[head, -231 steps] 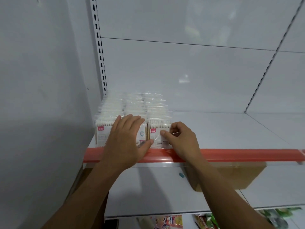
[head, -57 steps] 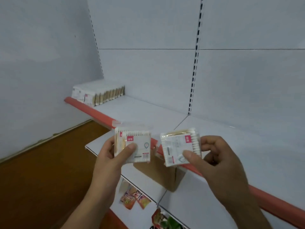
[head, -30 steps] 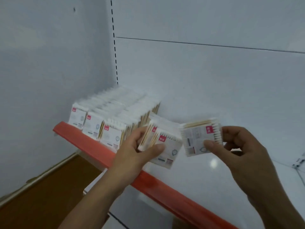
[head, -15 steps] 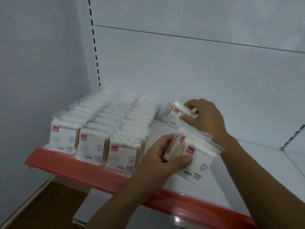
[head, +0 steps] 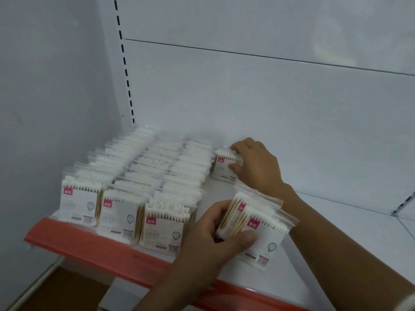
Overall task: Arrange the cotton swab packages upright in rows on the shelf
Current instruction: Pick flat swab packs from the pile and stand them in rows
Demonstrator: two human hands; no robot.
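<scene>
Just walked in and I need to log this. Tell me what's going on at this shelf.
A person is stocking cotton swab packages on a white shelf with a red front edge. Three rows stand upright at its left end. The right hand grips one package at the back, beside those rows, where a fourth row would start. The left hand holds at least two more packages near the front.

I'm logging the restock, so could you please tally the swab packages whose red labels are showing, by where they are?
Row-front packages: 3
Back package, gripped by the right hand: 1
Held packages, gripped by the left hand: 2
Total: 6
</scene>
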